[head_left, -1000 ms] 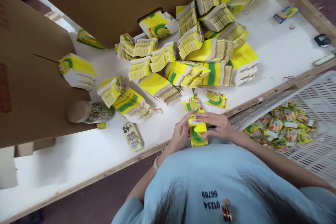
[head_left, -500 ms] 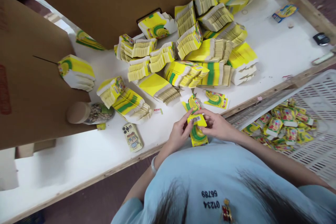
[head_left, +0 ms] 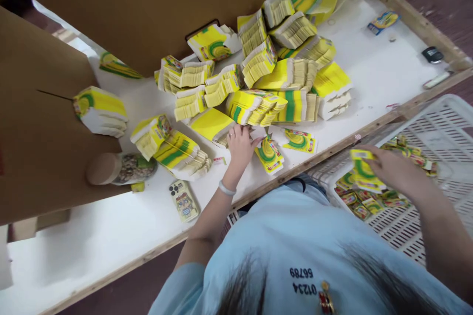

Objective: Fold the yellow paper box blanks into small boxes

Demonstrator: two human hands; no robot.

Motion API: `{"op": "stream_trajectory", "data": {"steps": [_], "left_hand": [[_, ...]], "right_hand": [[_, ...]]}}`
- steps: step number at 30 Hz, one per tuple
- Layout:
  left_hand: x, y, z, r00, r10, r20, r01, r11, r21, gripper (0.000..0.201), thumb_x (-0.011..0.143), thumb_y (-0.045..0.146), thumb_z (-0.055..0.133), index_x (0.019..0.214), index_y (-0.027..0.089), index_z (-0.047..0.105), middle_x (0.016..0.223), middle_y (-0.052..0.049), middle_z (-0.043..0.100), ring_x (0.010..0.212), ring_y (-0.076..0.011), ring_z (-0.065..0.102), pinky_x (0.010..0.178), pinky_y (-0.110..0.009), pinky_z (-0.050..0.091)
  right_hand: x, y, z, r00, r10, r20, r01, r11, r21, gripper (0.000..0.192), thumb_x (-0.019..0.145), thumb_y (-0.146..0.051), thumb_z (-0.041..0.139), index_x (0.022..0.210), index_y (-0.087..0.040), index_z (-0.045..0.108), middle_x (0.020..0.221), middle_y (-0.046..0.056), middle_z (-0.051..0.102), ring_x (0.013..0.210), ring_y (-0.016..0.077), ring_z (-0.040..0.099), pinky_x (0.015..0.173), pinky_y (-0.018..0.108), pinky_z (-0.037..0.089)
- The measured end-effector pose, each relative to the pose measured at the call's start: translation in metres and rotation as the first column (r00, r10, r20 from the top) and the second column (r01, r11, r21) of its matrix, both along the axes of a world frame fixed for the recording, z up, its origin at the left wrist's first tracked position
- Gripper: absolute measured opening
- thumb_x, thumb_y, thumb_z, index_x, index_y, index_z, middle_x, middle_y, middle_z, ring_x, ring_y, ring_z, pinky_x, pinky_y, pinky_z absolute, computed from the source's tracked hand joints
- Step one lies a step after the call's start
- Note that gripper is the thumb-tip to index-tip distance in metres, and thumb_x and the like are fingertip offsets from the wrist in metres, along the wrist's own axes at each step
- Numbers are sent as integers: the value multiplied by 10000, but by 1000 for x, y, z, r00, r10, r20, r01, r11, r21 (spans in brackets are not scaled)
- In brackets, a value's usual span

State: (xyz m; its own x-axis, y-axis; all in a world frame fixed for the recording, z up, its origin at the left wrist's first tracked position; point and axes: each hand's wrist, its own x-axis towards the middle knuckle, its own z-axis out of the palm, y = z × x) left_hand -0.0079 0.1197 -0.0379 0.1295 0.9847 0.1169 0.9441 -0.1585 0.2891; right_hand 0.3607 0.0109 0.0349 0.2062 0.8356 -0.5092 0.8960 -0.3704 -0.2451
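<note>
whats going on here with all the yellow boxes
A person at a white table is working through stacks of flat yellow cartons. The right hand holds a folded yellow box over the white crate of finished ones. The left hand reaches to a flat carton stack on the table.

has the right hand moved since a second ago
Yes. The right hand, holding a folded yellow box, went rightward off the table edge and out over the white crate.
</note>
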Motion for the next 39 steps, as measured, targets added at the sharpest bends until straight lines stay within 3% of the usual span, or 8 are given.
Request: {"op": "stream_trajectory", "data": {"steps": [4,8,13,17,22,27,34,39], "left_hand": [[-3,16,-14,993,-50,-106,53,998,29,403,959,549,557,949,181,722,1055,-203,688,1075,-383,578,879,-471,415],[-21,12,-9,970,-220,-100,226,972,61,345,1020,412,517,809,193,681,919,-129,695,976,-301,578,814,-406,408],[-35,-9,24,917,-386,97,367,914,170,344,1046,365,491,797,188,650,930,-88,692,878,-207,585,773,-343,439],[-37,-27,52,799,-401,448,348,916,200,369,1068,353,439,787,182,606,861,-55,661,792,-152,598,709,-286,473],[-20,-39,47,546,-309,779,241,948,207,469,963,643,521,1150,222,606,1146,-102,660,1039,-209,647,852,-330,541],[21,-68,17,332,-220,917,496,868,28,1085,841,690,674,1636,358,13,1658,-171,307,1478,-322,440,1159,-471,449],[19,-96,17,466,-86,881,439,886,-146,622,995,621,449,1401,163,555,1355,-182,625,1258,-318,598,1102,-481,477],[10,-118,13,503,162,849,362,853,-377,595,1013,622,410,1323,147,587,1033,-97,723,890,-205,663,824,-343,565]], "right_hand": [[11,-10,2,924,84,374,-127,988,92,604,1010,-394,470,1517,-66,459,1190,324,704,1080,465,707,836,576,564],[-63,17,-19,962,266,61,-266,861,434,493,1030,-399,443,1438,-145,549,1240,198,729,1100,356,714,934,520,586],[-162,60,-50,776,611,-158,-269,547,792,524,1007,-463,527,1442,-170,540,1411,175,630,1400,338,513,1172,552,444],[-196,73,-65,733,645,-219,-150,466,872,441,992,-462,568,1344,-198,578,1155,156,715,1137,326,659,1001,544,551],[-200,61,-60,731,571,-374,68,485,872,328,1012,-426,521,1252,-209,575,1028,123,711,911,273,688,834,455,587],[-199,47,-38,745,426,-513,227,560,797,348,1043,-424,377,1142,-213,634,1025,114,681,1004,279,650,905,467,548],[-194,28,-34,606,212,-767,388,763,517,304,1039,-437,439,1067,-232,661,971,61,722,927,218,678,871,379,554],[-196,8,-47,453,30,-891,507,813,285,265,946,-470,645,1037,-224,611,716,-23,662,683,155,638,704,289,537]]}}
